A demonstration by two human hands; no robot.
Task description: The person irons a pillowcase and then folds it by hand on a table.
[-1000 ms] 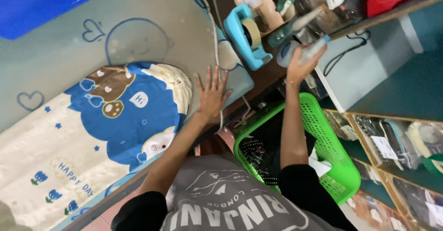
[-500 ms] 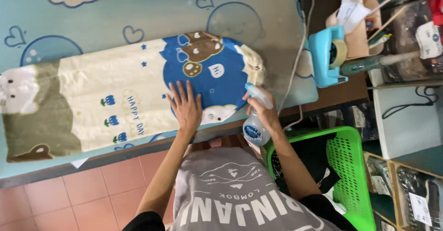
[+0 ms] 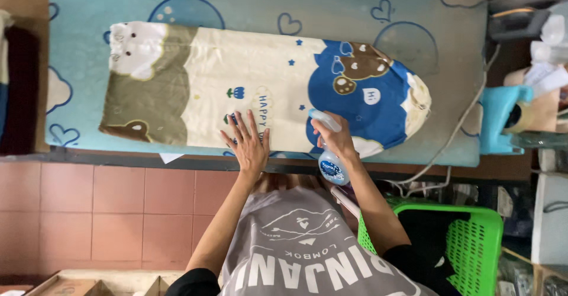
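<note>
A long patterned cloth (image 3: 195, 89) in cream, olive and blue, with bear figures, lies flat along the pale blue ironing pad (image 3: 278, 6). My left hand (image 3: 247, 144) rests palm down with fingers spread on the cloth's near edge. My right hand (image 3: 336, 143) grips a clear spray bottle (image 3: 329, 161) with a blue label, its nozzle pointing over the blue part of the cloth (image 3: 355, 95).
A green plastic basket (image 3: 473, 243) holding dark clothes stands at my right on the floor. A light blue holder (image 3: 496, 121) and an iron (image 3: 520, 18) sit beyond the pad's right end, with a white cord (image 3: 455, 130) trailing. Reddish floor tiles (image 3: 106, 213) are at lower left.
My right hand brought the spray bottle from the cluttered shelf down over the cloth. My left hand slid along the cloth's near edge from the blue end toward the cream middle.
</note>
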